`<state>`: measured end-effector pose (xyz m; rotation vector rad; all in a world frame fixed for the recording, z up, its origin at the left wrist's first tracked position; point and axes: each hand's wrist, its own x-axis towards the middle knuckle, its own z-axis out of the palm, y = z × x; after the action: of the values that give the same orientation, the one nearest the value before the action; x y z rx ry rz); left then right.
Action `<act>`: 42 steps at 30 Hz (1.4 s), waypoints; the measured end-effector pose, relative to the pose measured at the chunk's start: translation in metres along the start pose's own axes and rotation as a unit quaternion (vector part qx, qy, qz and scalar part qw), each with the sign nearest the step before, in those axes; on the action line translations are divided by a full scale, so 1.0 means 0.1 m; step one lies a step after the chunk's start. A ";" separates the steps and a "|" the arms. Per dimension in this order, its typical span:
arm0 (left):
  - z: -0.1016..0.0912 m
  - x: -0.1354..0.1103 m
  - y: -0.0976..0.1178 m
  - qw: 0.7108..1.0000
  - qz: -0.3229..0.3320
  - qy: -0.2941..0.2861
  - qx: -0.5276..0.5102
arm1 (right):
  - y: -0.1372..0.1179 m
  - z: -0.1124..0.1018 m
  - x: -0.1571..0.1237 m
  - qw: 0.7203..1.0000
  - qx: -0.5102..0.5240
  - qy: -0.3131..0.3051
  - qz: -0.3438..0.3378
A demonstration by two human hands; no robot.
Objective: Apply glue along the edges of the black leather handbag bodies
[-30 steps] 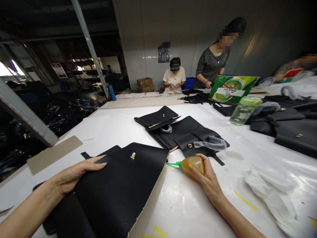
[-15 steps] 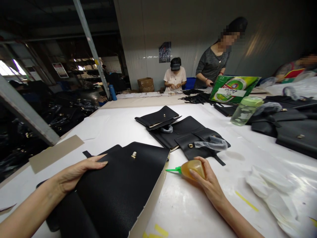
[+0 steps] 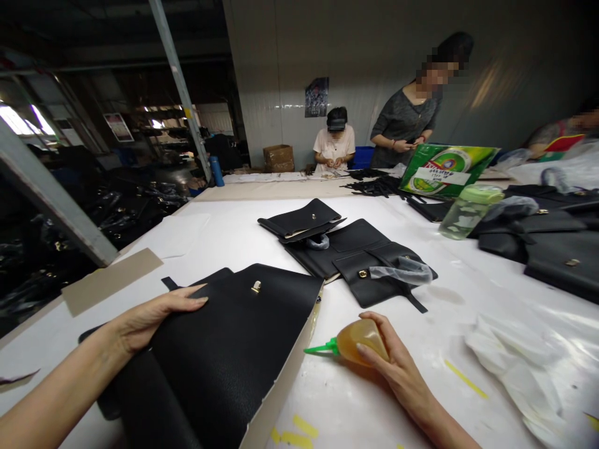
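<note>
My left hand [image 3: 156, 318] grips the upper left edge of a black leather bag panel [image 3: 234, 349], thumb on top and the other fingers hidden beneath. A small gold clasp [image 3: 256, 287] sits near the panel's far edge, and its right side shows a pale, raw edge. In my right hand [image 3: 390, 355] is a squeeze bottle [image 3: 360, 342] of amber liquid, lying nearly level. Its green nozzle [image 3: 322, 347] points left at the pale edge; whether the tip touches it I cannot tell.
Beyond my hands lie black bag pieces [image 3: 365, 249] with plastic-wrapped handles. A green-lidded water bottle [image 3: 468, 212] and more black bags [image 3: 561, 237] are at right, near crumpled white material [image 3: 519, 368]. A grey board [image 3: 112, 280] lies left. Co-workers [image 3: 407, 118] are across the table.
My right hand has moved the squeeze bottle a little down and left, so the nozzle sits lower along the panel's pale edge. My left hand keeps its hold on the panel.
</note>
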<state>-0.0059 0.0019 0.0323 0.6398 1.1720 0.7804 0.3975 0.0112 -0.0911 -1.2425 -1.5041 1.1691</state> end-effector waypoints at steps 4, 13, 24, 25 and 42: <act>0.07 -0.04 0.02 1.000 0.001 0.007 0.000 | 0.02 0.01 0.02 0.994 -0.039 0.097 -0.017; -0.04 -0.01 -0.05 1.000 0.011 -0.001 -0.013 | -0.02 0.03 0.02 0.999 -0.015 0.050 -0.012; -0.10 0.01 -0.08 1.000 0.017 -0.004 -0.008 | 0.01 0.05 0.10 0.998 -0.028 0.048 -0.012; -0.10 0.01 -0.08 1.000 0.016 -0.002 -0.010 | -0.01 0.04 0.05 1.000 -0.019 0.023 0.001; -0.12 -0.01 -0.13 0.999 0.030 -0.008 -0.013 | 0.03 0.06 -0.03 0.997 -0.023 0.078 0.005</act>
<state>-0.0148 -0.0057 0.0198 0.6611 1.1315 0.8381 0.3932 0.0072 -0.0958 -1.3412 -1.4175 1.0232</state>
